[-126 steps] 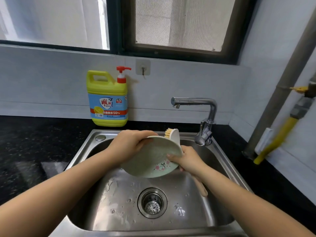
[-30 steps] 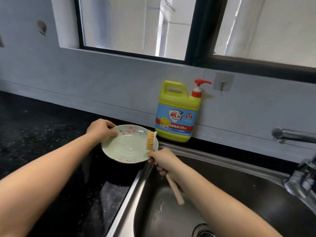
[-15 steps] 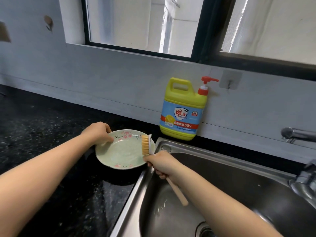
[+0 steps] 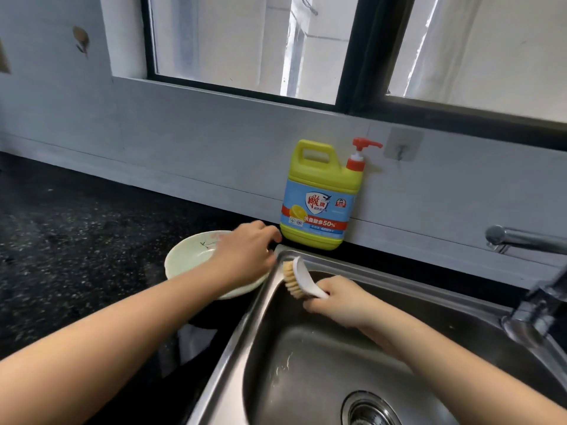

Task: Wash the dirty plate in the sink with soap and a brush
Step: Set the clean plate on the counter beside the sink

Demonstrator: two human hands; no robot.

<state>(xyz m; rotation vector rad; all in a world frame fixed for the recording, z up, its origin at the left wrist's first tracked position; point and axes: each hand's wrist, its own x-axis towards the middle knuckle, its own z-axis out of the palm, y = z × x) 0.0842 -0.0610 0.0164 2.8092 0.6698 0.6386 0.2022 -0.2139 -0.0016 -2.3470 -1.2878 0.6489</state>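
While lying on counter (image 4: 76,240) just left of sink (image 4: 399,282): plate (image 4: 190,256), partly under left hand (image 4: 245,256), fingers loose, gripping nothing, near soap (image 4: 319,204). Right hand (image 4: 340,299) clenched round brush (image 4: 302,279) above sink corner. Step, likely: plate set aside. Next: pump soap or lay brush down.

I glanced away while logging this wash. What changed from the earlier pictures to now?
The plate went from over the sink leftward to the counter, where it now seems to lie. The left hand let go of its rim and reaches across it toward the soap bottle. The right hand keeps gripping the brush, now at the sink's left corner. Bottle unmoved.
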